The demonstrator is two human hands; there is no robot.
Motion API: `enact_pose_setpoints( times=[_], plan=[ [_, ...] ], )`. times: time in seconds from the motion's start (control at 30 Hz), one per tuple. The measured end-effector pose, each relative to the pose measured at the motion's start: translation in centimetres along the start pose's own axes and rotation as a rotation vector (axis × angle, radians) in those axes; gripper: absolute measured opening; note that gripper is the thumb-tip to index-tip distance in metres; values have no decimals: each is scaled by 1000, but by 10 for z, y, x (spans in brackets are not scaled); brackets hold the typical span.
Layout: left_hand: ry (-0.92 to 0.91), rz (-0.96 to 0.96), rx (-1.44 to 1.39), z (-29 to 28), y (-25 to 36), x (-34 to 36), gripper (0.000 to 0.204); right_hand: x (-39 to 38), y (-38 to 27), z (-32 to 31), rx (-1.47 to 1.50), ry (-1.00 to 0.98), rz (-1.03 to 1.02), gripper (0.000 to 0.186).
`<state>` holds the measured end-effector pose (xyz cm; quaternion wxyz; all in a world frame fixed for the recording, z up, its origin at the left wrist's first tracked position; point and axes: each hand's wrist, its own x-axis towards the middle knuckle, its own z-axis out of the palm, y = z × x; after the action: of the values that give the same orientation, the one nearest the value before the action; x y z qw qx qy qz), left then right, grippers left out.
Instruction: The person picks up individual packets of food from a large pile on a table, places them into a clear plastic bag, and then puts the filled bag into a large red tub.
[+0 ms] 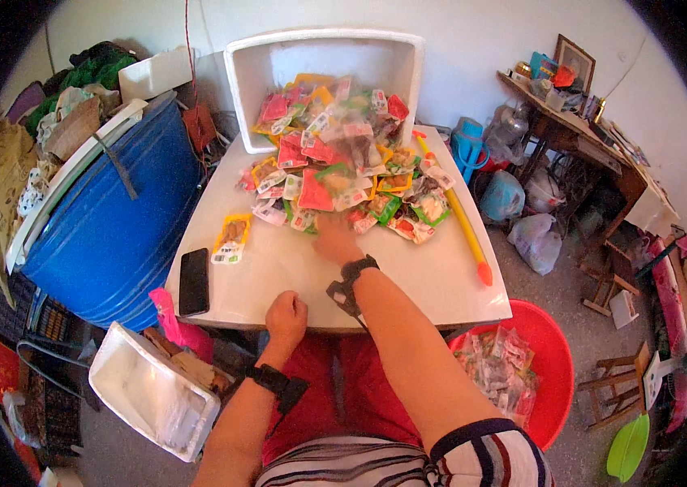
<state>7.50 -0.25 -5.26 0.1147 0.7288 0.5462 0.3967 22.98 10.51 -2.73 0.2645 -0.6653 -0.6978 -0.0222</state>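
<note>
My right hand (337,240) reaches over the white table to the near edge of a heap of small snack packets (315,188). Its fingers are smeared by motion, so their grip does not show. The packets are pink, yellow, green and clear, and they spill from a white foam box (323,36) lying on its side. At the table's front edge my left hand (285,319) is curled into a fist with nothing visible in it. One yellow-edged packet (231,239) lies apart on the left, beside a black phone (194,282).
A yellow tube with orange ends (465,231) lies along the table's right side. Below stands a red basin (553,365) of clear packets. A foam box (136,398) sits on the floor at left, near a big blue tub (116,227). Wooden stools (615,390) are at right.
</note>
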Motion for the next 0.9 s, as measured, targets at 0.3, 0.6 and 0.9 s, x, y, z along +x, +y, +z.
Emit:
enact_pose_setpoints(
  times=[0.3, 0.6, 0.9],
  plan=[
    [-17, -1, -8, 2, -8, 0, 10, -38, -9, -6, -117, -141, -108, 19],
    [6, -50, -96, 3, -2, -1, 11, -97, 23, -60, -324, -40, -221, 17],
    [-173, 86, 84, 1, 13, 5, 16, -131, 52, -78, -198, -220, -264, 36]
  ],
)
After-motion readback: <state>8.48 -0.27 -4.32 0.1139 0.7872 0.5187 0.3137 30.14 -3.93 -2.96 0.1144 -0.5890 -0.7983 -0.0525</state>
